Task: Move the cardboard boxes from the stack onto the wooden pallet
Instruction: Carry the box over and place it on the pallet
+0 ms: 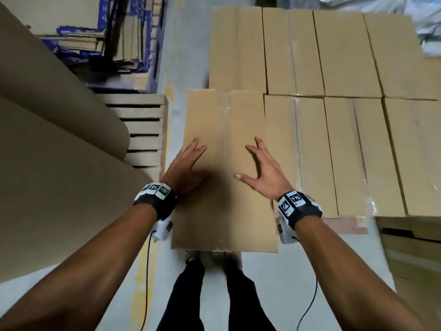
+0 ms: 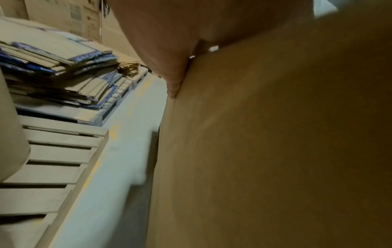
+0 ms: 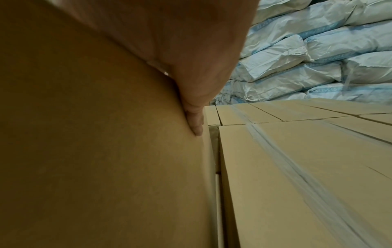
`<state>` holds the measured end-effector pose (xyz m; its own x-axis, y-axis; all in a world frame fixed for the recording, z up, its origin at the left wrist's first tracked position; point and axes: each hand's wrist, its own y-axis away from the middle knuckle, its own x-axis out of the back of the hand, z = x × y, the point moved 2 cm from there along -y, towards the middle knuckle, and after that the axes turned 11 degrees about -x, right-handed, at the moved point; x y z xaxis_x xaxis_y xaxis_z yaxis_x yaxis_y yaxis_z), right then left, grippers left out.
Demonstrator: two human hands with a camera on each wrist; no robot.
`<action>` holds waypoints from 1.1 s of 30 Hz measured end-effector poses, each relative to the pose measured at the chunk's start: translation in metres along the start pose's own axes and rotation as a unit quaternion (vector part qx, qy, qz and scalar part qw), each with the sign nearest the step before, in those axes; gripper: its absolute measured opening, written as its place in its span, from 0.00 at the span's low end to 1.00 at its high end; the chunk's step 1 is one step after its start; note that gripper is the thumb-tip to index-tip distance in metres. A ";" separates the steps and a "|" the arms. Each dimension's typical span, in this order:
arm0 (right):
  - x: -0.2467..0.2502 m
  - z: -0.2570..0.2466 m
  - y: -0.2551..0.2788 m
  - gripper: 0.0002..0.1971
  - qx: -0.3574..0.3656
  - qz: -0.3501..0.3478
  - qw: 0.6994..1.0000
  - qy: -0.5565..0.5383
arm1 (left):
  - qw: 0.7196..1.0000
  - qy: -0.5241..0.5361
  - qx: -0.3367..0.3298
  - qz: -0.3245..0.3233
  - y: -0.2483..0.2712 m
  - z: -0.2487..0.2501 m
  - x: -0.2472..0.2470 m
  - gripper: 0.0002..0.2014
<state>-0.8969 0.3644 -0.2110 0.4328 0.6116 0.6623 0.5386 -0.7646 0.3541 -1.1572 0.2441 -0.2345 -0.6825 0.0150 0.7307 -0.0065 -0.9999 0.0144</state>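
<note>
A taped cardboard box (image 1: 226,168) lies lengthwise at the left end of the front row of boxes (image 1: 334,151), and its near end juts past the row's front edge toward my feet. My left hand (image 1: 188,163) rests flat on its top near the left edge, fingers spread. On the right half of the top my right hand (image 1: 260,168) lies with fingers splayed. Each wrist view shows a palm (image 2: 169,42) (image 3: 191,58) against the brown box surface (image 2: 275,151) (image 3: 84,134). A strip of wooden pallet (image 1: 343,225) shows under the front row.
A second slatted pallet (image 1: 143,130) sits left of the box across a strip of grey floor. Big brown paper rolls (image 1: 47,139) lie on it. Flattened cartons (image 1: 107,44) are stacked behind, white sacks (image 1: 424,32) at the far right, more cartons (image 1: 410,247) near right.
</note>
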 end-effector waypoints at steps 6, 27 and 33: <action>-0.029 0.030 -0.051 0.49 0.009 0.024 0.999 0.029 | 1.000 -0.006 -0.018 0.000 -0.033 -0.057 -0.041 0.42; -0.078 0.111 -0.097 0.48 0.005 0.004 0.974 0.227 | 0.995 -0.029 -0.070 -0.061 -0.099 -0.128 -0.141 0.41; -0.099 0.128 -0.034 0.71 -0.116 -0.076 0.949 0.284 | 0.996 -0.022 -0.010 -0.091 -0.042 -0.102 -0.144 0.43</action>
<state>-0.8654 0.3558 -0.3729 -0.1309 0.5605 0.8177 0.3623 -0.7407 0.5657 -1.1338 0.2838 -0.4099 -0.6356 0.1965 0.7466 -0.1421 -0.9803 0.1370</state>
